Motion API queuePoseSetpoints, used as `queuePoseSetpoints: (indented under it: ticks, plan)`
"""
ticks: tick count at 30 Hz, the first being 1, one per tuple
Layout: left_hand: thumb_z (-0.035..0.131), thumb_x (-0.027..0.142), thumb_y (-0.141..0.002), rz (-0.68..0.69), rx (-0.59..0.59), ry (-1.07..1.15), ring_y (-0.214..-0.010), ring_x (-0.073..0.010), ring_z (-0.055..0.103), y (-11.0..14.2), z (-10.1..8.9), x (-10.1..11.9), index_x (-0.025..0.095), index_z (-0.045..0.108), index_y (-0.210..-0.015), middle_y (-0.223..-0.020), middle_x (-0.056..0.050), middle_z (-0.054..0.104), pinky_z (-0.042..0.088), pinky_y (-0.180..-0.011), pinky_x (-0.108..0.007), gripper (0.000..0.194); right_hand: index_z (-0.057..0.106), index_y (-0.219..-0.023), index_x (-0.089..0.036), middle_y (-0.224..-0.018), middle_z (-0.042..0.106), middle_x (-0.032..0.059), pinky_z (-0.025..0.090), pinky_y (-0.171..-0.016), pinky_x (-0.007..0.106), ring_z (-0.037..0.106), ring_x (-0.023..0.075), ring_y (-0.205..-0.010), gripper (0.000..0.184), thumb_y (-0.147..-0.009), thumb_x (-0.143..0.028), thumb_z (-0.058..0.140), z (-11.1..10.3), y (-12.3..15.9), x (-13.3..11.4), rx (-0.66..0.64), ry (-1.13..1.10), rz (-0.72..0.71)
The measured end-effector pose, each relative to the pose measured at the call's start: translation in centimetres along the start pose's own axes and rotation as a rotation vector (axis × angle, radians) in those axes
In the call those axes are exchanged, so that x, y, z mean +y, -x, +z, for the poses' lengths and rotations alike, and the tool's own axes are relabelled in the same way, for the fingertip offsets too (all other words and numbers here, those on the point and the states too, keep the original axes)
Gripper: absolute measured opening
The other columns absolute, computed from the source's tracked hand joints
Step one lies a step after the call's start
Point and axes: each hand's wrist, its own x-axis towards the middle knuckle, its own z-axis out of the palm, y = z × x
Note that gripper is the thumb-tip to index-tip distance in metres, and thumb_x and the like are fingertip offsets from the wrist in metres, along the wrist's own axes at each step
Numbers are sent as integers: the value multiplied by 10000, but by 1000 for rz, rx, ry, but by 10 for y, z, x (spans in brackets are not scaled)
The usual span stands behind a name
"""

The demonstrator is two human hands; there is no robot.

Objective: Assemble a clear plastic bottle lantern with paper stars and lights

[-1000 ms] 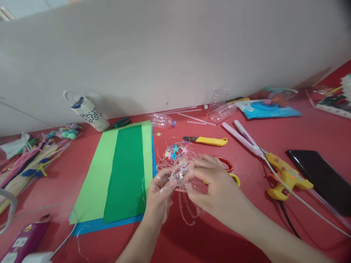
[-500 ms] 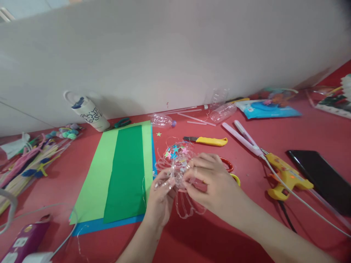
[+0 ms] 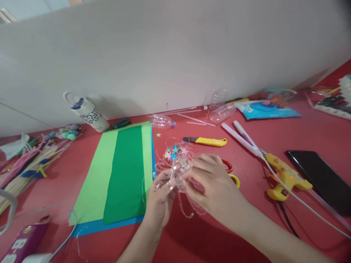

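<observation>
Over the red table point(image 3: 274, 124), my left hand point(image 3: 160, 199) and my right hand point(image 3: 214, 186) both pinch a clear cut plastic bottle piece point(image 3: 178, 164). Coloured star stickers dot its rounded top, and thin curled plastic strips hang from it between my hands. The fingers of both hands are closed on the plastic. A stack of light green, dark green and blue paper sheets point(image 3: 123, 175) lies just left of my left hand. Red and yellow scissors point(image 3: 230, 170) lie partly hidden behind my right hand.
A yellow utility knife point(image 3: 208, 141), a pink hair straightener point(image 3: 242, 138), a yellow glue gun point(image 3: 285, 177) with its cable and a black phone point(image 3: 323, 179) lie to the right. Clear bottles point(image 3: 161, 120), a white flask point(image 3: 89, 113) and pipe cleaners point(image 3: 30, 160) lie left.
My hands have shifted slightly on the plastic piece, and the hanging strips have swung a little. Everything else stays in place.
</observation>
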Motion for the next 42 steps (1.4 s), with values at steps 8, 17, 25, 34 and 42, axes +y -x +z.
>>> queuePoseSetpoints:
  ticks: [8, 17, 25, 34, 42]
  plan:
    - [757, 217, -647, -13, 81, 66, -716, -107, 651, -4, -5, -6, 185, 711, -842, -823, -15, 715, 494, -693, -175, 203, 593, -682, -174, -712, 601, 15, 339, -751, 336, 492, 168, -743, 144, -796, -103, 541, -2, -1, -2, -22, 22, -16]
    - [750, 215, -650, -11, 96, 86, -701, -112, 639, -7, -5, -3, 177, 709, -840, -806, -17, 705, 498, -662, -189, 198, 643, -775, -205, -781, 634, 1, 353, -784, 348, 516, 171, -791, 65, -791, -165, 593, -10, -2, -6, -8, -12, 20]
    - [738, 235, -648, -23, 89, 69, -718, -116, 625, -4, -5, 1, 187, 693, -873, -814, -13, 677, 491, -666, -189, 235, 625, -764, -209, -794, 637, 4, 399, -748, 344, 548, 170, -798, 64, -772, -159, 586, -16, -4, -5, 34, -163, 133]
    - [678, 246, -717, -58, 61, 60, -656, -110, 595, -5, -8, -1, 173, 663, -893, -778, -13, 649, 494, -645, -215, 191, 611, -856, -223, -901, 583, 40, 434, -785, 388, 527, 202, -898, 121, -815, -138, 536, -27, -3, -6, 114, -162, 65]
    - [735, 247, -645, -33, 92, 95, -703, -107, 628, -6, -4, 0, 200, 681, -854, -818, 3, 685, 501, -653, -196, 220, 630, -823, -231, -1009, 550, 54, 443, -805, 388, 482, 217, -988, 148, -807, -120, 532, -25, -1, -8, 38, -137, 6]
